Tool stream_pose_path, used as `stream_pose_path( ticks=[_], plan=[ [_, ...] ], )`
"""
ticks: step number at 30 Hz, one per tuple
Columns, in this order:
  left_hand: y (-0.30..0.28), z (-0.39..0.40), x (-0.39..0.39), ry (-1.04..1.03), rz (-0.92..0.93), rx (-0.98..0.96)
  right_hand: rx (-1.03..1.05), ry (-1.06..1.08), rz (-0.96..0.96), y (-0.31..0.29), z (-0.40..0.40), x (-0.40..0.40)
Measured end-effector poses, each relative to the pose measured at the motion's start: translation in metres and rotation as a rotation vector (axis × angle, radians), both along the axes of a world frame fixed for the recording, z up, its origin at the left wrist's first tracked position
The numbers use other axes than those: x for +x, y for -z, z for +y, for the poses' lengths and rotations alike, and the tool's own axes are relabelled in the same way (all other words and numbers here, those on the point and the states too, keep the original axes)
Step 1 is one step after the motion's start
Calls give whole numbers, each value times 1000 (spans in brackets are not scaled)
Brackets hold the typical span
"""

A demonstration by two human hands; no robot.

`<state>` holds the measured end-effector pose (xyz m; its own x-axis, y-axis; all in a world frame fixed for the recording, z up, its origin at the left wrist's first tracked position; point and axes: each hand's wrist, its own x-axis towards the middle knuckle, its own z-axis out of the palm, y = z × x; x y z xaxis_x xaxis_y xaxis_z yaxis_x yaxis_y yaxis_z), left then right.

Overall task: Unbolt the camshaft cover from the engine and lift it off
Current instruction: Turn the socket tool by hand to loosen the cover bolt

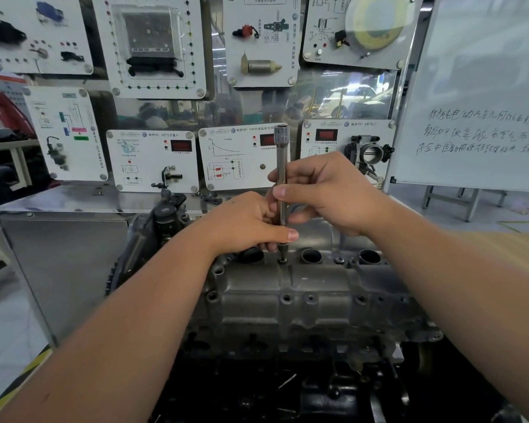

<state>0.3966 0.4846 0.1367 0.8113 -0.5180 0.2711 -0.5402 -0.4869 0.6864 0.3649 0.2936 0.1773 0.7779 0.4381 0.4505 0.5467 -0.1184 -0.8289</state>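
Behind your work stands a wall of white training panels [153,160], each carrying diagrams, small red displays and mounted engine parts, with a throttle body [370,152] fixed to the panel on the right. Further right leans a whiteboard [477,87] with handwritten lines across it. A steel bench [58,206] runs under the panels.

Your engine [287,346] fills the lower middle of the view, dark and oily at its base. On top of it sits the cover [303,288], a grey cast piece still seated on the engine, with three round wells along its far edge and a row of small bolt holes along the near face.

Your extension bar [281,178] stands upright over the cover's far edge, between the left and middle wells. Its square drive end points up, bare, and its lower tip sits down in a bolt recess [283,260].

Your left hand [245,224] curls around the bar's lower part, thumb lying across the front just above the cover. Your right hand [327,190] grips the bar higher up, fingers wrapped behind it and thumb pressed on the front. The two hands touch each other around the bar.

One bolt head [339,259] shows between the middle and right wells.
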Motion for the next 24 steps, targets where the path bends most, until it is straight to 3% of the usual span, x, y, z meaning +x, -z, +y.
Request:
stream_pose_path(
  ticks=[11, 16, 18, 21, 24],
  plan=[
    [-2, 0, -3, -44, 3, 14, -38, -69, 84, 0, -5, 9],
    [-7, -1, -8, -74, -70, 137, -17, -58, 59, 7, -6, 9],
    [-9, -3, -9, -76, -76, 170, 17, 55, -47, 14, 1, 6],
    [-10, -5, -9, -106, -114, 230, -69, 388, -377, 24, 14, 6],
    [-9, -6, -9, -124, -111, 225, -70, 506, -462, 22, 23, 4]
  ],
)
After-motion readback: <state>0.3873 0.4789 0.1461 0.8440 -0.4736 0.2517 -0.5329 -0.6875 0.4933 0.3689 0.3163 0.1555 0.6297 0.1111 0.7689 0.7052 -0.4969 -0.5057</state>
